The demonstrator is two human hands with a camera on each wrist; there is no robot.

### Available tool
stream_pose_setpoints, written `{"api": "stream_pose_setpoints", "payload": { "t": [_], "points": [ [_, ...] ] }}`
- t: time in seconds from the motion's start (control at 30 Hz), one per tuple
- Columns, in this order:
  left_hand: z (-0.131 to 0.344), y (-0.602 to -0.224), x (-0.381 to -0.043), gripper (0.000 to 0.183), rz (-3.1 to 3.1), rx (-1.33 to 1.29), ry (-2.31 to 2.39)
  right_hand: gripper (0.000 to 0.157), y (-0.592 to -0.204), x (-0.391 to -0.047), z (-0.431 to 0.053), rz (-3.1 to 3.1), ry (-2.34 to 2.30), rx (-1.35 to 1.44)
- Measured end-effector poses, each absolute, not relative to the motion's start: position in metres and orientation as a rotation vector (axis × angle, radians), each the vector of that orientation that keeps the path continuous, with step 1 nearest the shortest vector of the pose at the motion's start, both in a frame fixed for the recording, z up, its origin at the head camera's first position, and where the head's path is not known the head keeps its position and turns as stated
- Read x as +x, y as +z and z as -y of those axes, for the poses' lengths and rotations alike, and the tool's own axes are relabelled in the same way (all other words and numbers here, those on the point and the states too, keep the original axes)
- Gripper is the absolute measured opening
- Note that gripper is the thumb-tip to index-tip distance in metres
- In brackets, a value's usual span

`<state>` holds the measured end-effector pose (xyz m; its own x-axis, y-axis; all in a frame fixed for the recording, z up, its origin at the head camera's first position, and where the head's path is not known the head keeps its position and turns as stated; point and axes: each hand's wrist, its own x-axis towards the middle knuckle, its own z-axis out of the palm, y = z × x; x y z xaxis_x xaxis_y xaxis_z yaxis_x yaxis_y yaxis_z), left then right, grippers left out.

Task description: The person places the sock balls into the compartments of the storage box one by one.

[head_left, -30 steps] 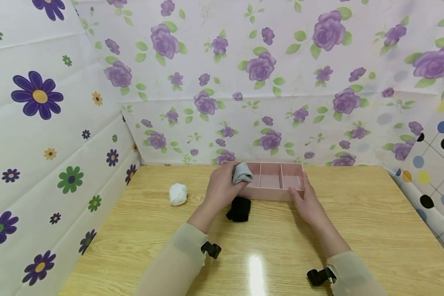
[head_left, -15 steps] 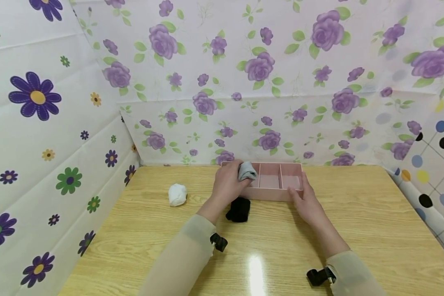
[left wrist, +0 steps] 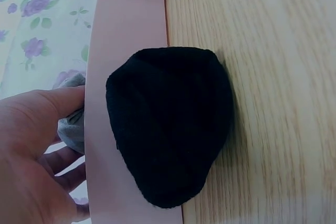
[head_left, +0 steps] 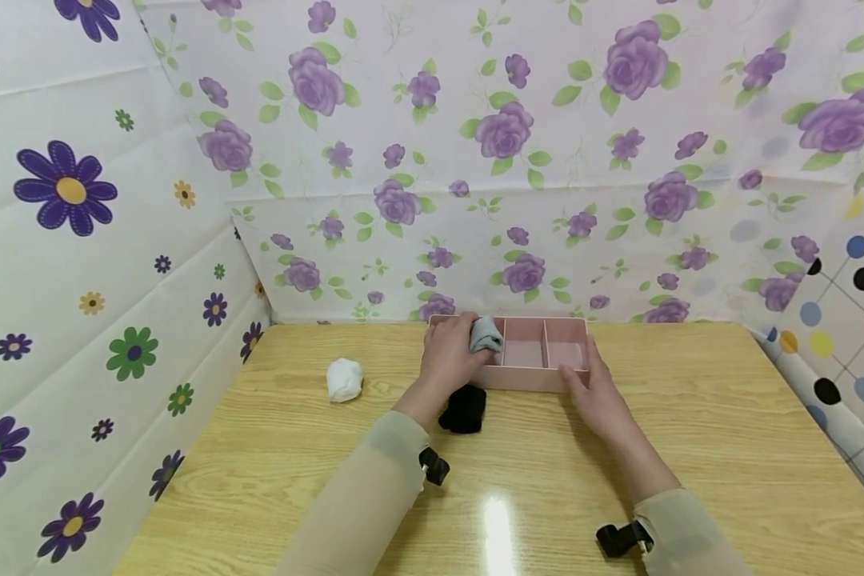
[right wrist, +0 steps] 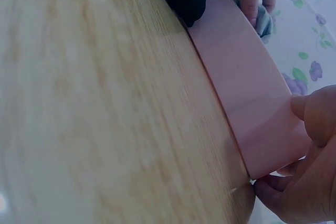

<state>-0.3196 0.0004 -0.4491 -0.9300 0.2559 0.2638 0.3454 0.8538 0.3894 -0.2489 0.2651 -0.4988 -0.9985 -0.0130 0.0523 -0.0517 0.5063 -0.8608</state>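
My left hand [head_left: 448, 352] pinches a grey rolled-up sock [head_left: 486, 334] over the left part of a pink divided box [head_left: 518, 378]. In the left wrist view the thumb is at the box's rim, and the grey sock [left wrist: 72, 129] is partly hidden behind the wall. My right hand [head_left: 600, 400] grips the box's right end, with the thumb [right wrist: 299, 106] at the front rim and fingers around the end wall. A black rolled-up sock [head_left: 463, 410] lies on the table just in front of the box, near my left wrist.
A white rolled-up bundle [head_left: 344, 380], probably another sock, lies on the wooden table [head_left: 691, 424] to the left. Flowered cloth [head_left: 403, 264] hangs close behind the box. The middle and right compartments [head_left: 525, 344] show bare floors.
My left hand has moved slightly right with the grey sock, further over the left part of the box. The right hand keeps its grip on the box's end.
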Motion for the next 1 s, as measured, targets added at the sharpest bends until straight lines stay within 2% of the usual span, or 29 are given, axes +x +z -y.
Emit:
{"api": "stream_pose_setpoints", "payload": {
  "t": [0.73, 1.0],
  "points": [
    [-0.0049, -0.4455, -0.3277, 0.06, 2.944, -0.555, -0.483, 0.093, -0.5074, -0.2508, -0.2688, 2.628, 1.555, 0.099],
    [0.0021, -0.441, -0.3281, 0.07, 2.994, -0.602, -0.447, 0.089, -0.5006, -0.2478, -0.2664, 2.662, 1.532, 0.095]
  ]
}}
